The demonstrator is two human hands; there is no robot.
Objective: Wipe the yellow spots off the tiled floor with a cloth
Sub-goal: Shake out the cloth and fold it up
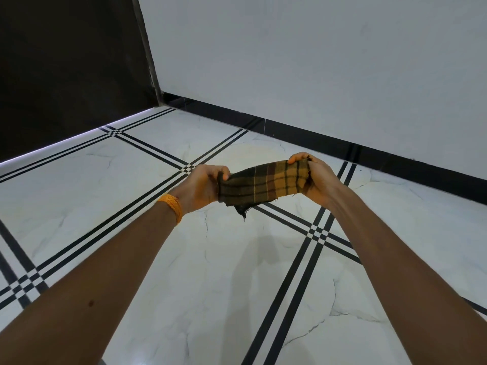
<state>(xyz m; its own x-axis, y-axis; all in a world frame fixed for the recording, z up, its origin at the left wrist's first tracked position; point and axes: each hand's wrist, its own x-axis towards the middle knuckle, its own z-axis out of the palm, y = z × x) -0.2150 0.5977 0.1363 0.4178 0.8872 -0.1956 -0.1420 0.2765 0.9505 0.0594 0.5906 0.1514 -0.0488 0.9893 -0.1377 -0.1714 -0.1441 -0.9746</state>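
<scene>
A checked cloth in yellow, brown and black is stretched in the air between both hands, above the floor. My left hand grips its left end; an orange band circles that wrist. My right hand pinches the right end. A dark frayed corner hangs below the cloth. The tiled floor is white marble with black stripe borders. A faint yellowish smear shows on the tile just beyond the hands.
A white wall with a black skirting runs behind the hands. A dark panel with a lit strip along its base stands at the left. My shadow falls on the tile below the cloth.
</scene>
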